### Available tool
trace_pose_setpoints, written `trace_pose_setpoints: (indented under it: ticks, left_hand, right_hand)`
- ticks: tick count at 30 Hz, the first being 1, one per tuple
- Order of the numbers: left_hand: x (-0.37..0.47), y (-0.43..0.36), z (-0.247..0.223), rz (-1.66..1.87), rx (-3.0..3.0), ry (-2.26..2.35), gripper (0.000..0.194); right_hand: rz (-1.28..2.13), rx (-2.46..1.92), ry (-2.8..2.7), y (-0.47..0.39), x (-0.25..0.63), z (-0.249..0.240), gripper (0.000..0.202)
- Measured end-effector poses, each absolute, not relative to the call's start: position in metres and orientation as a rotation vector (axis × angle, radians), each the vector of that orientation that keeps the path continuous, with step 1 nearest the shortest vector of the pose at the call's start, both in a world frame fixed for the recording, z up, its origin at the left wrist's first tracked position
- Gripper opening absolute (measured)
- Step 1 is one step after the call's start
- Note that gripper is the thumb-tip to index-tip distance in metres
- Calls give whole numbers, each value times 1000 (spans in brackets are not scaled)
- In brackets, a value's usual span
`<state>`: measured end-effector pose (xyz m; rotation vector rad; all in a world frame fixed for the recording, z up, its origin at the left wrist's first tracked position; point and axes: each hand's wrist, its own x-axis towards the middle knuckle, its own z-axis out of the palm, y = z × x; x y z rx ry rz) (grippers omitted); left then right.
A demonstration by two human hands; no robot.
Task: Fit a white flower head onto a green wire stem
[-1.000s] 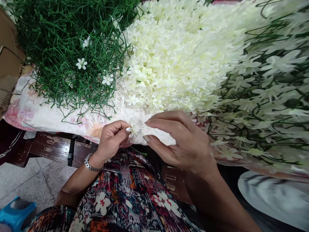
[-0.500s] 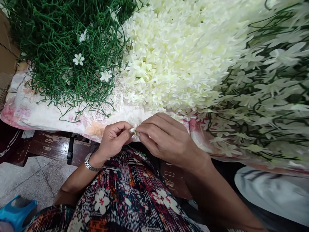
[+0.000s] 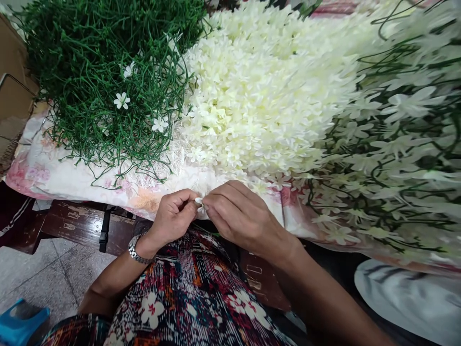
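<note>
A small white artificial flower is pinched between my two hands at the front edge of the cloth-covered table. My left hand is closed on its left side, thumb against forefinger. From the right, my right hand grips it with bunched fingertips, which hide part of the flower. Beyond my hands lies a big heap of loose cream-white flower heads. Left of that heap is a tangled pile of green plastic stems, with a few white flowers on it.
Green stems bearing white flowers are heaped on the right. A cardboard box stands at the left edge. Thin white strands lie by the green pile. Below are a dark wooden bench and a blue plastic object.
The view has tilted slightly, so the piles sit lower in the picture. Both hands stay together at the flower, with only small finger movement.
</note>
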<state>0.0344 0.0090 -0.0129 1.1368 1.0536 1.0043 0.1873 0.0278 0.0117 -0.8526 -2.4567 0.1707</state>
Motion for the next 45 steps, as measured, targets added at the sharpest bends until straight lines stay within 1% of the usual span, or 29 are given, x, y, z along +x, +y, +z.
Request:
trace_pose_setpoints:
  ticks: [1,4,6,11,17,22,25,30,34,38,41,45]
  left_hand:
    - [32,8,-12,989,1133,1029,18]
    - [26,5,-11,979,1032,932,14]
    - [23,4,-12,1023,917,882,14]
    - [18,3,-13,1179,664,834,12]
    - [12,5,-12,1340,661,857,12]
    - [21,6,-13,1473,741,1089,11]
    - [27,4,-16,1479,818,1278,9]
    - [30,1,-19,1467,837,1339,6]
    - [24,-1,-17,1427,790,1166,3]
    - [17,-2,-16,1408,852,872,7]
    - [17,-2,-16,1387,902,840,5]
    - [19,-1,-15,1355,968,881,11]
  right_hand:
    - [214,-849,-2433,27,189,14,6]
    - [339,-859,-2301,25,195,20,16]
    - [369,-889,-2214,24,199,22,20]
    - [415,-942,-2217,21,202,14,16]
    - [575,-933,-2290,18,196,8,13]
    - [797,-840,-2308,9,178,8,30]
    - [719,-799,-2276,5,162,0,29]
    - [562,-736,-2197,3,149,-17,16]
    - [571,-766,-2083,5,152,-16,13]
    - [615,-758,-2084,10,159,-2,9]
    - [522,-711,-2175,14,162,6,10]
    - [388,-674,-2179,19,167,9,10]
